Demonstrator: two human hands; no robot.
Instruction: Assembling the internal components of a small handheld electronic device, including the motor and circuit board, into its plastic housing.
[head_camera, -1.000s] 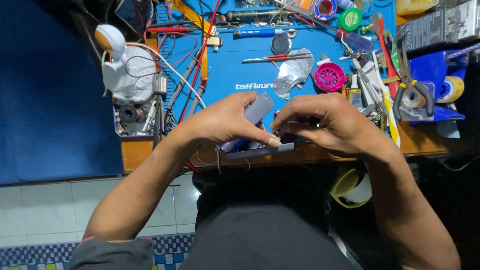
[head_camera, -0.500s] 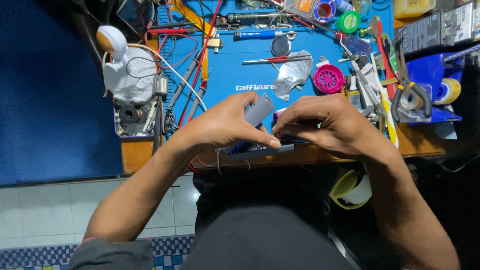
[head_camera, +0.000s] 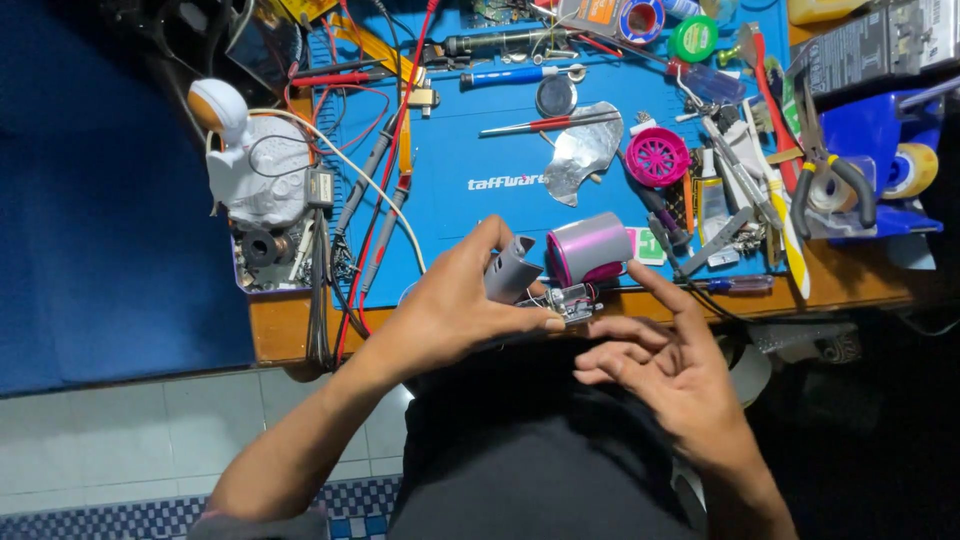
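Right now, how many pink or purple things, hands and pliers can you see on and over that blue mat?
Pink or purple things: 2, the purple cylinder and the pink round fan part
Hands: 2, the left hand holding a grey piece, the right hand open
Pliers: 1
Total: 5

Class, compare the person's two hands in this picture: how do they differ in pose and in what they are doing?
The left hand grips a grey and pink cylindrical device, fingers wrapped round it; the right hand holds nothing. The left hand shows its back to the camera; the right hand lies palm up with fingers loosely curled. The left hand is over the blue mat's edge; the right hand sits nearer the body. Both are bare.
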